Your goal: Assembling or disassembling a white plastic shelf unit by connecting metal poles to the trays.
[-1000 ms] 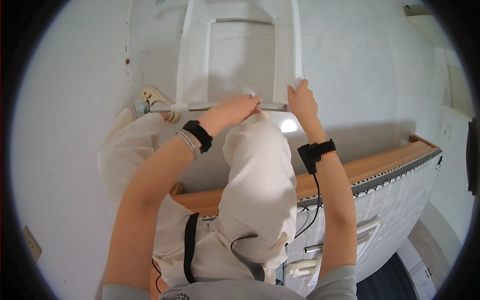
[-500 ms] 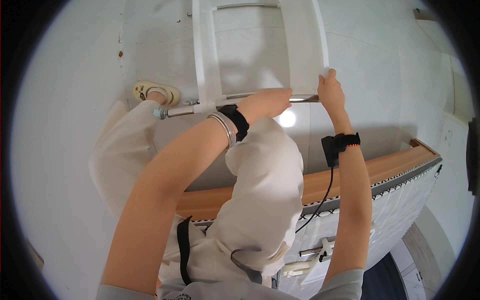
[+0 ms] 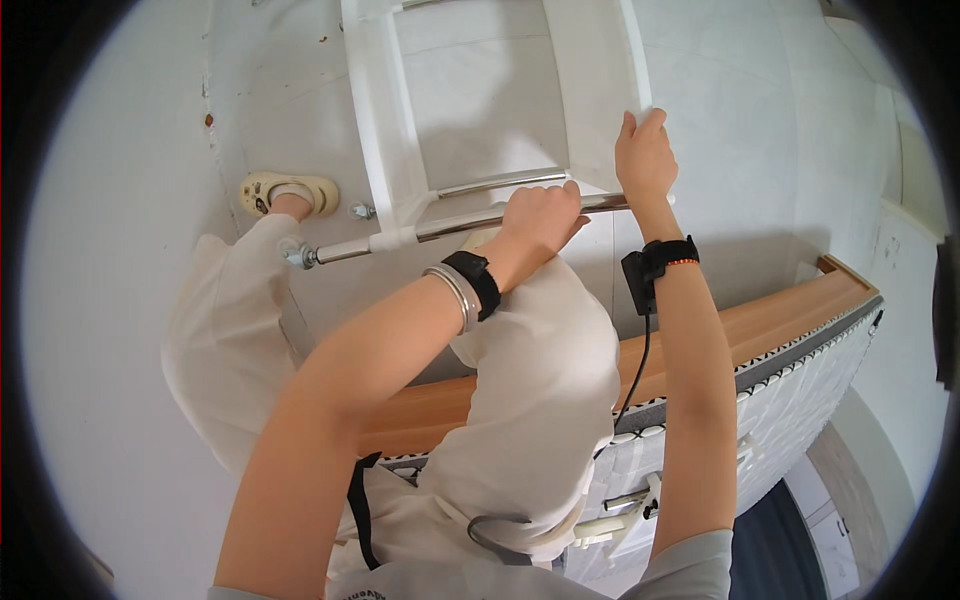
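Observation:
A white rack frame [image 3: 600, 90], with wide side rails joined by metal tubes, reaches from the top of the view toward me. My left hand [image 3: 540, 218] is closed around the nearest metal tube [image 3: 460, 228]. Farther right, my right hand [image 3: 645, 160] grips the outer edge of the rack's right rail, its thumb and fingers hooked over it. A small caster wheel [image 3: 294, 253] sits at the tube's left end. Another caster [image 3: 361, 210] shows beside the left rail. The rack's far end lies outside the view.
Behind my legs runs a bed's wooden side board [image 3: 790, 320] with a pale quilted mattress [image 3: 790, 410]. White connector parts with short metal tubes [image 3: 625, 500] lie on it. My left foot wears a cream clog [image 3: 325, 193] on the light floor. A black cable [image 3: 640, 375] hangs from my right wrist.
The rack has turned slightly, its near left corner moving left and toward me. My left hand has closed into a fist around the tube. My right hand has moved slightly up and left.

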Available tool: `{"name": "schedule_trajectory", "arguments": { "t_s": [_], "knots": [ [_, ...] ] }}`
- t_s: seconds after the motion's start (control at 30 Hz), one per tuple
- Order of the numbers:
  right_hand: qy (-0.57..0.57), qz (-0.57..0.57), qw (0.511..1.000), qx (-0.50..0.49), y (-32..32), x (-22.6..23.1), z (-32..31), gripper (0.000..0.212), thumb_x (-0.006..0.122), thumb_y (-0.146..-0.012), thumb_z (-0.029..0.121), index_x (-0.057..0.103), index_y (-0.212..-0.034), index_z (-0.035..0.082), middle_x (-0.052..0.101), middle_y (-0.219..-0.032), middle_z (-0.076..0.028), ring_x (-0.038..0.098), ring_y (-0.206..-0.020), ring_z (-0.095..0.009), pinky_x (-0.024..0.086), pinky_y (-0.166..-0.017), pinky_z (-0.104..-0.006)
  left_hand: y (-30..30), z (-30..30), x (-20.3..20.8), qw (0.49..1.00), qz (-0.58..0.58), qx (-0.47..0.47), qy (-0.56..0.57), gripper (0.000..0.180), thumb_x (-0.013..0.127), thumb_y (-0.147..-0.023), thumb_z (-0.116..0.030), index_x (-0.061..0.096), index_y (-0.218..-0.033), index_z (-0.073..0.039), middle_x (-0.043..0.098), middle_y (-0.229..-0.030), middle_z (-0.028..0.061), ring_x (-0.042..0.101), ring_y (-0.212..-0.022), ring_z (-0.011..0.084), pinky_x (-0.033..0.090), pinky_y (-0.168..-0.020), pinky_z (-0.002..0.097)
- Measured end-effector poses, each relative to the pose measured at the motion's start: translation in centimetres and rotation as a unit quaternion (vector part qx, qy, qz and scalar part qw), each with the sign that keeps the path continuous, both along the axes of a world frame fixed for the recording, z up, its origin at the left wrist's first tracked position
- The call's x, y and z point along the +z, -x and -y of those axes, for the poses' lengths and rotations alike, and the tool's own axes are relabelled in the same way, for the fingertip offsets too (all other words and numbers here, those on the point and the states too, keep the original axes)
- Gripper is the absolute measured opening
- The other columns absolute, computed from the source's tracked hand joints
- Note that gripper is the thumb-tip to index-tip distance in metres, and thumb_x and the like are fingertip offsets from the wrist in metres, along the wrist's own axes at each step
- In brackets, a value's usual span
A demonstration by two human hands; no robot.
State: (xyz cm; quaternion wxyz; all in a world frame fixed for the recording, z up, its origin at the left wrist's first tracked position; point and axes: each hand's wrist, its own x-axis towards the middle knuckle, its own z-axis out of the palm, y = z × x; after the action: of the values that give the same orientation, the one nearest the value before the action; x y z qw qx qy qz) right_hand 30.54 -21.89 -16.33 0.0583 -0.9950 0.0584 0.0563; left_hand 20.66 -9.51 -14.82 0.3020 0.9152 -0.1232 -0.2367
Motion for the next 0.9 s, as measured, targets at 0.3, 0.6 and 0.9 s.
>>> {"name": "schedule_trajectory", "arguments": {
  "t_s": [0.3,0.6,0.9],
  "knots": [
    [0.012,0.023,1.000,0.005,-1.0,-0.6,0.9,0.041,0.044,-0.087,0.044,0.043,-0.079,0.003,0.060,-0.064,-0.018,0.060,-0.061,-0.036,0.046,-0.050,-0.0432,0.0,1.3,-1.4,0.992,0.121,0.006,-0.021,0.008,0.056,-0.067,-0.003,0.052,-0.073,0.001,0.060,-0.061,0.0156,0.062,-0.059,0.0268,0.048,-0.049,0.0345],
    [-0.044,-0.001,0.998,0.044,-2.8,-0.7,2.8,0.045,0.046,-0.086,0.045,0.044,-0.078,0.000,0.059,-0.066,-0.022,0.057,-0.063,-0.040,0.046,-0.053,-0.0446,-1.9,2.5,-1.8,0.999,0.025,0.031,0.032,0.014,0.052,-0.072,-0.009,0.060,-0.066,0.001,0.059,-0.067,0.0189,0.060,-0.063,0.0332,0.049,-0.057,0.0400],
    [-0.103,0.008,0.992,0.066,-3.5,-1.1,3.3,0.046,0.050,-0.085,0.043,0.044,-0.077,-0.002,0.057,-0.065,-0.024,0.055,-0.063,-0.043,0.046,-0.054,-0.0451,-3.0,2.5,-1.2,0.997,-0.057,0.030,0.039,0.016,0.053,-0.072,-0.012,0.061,-0.070,0.001,0.060,-0.073,0.0192,0.060,-0.069,0.0345,0.048,-0.062,0.0427]
  ]
}}
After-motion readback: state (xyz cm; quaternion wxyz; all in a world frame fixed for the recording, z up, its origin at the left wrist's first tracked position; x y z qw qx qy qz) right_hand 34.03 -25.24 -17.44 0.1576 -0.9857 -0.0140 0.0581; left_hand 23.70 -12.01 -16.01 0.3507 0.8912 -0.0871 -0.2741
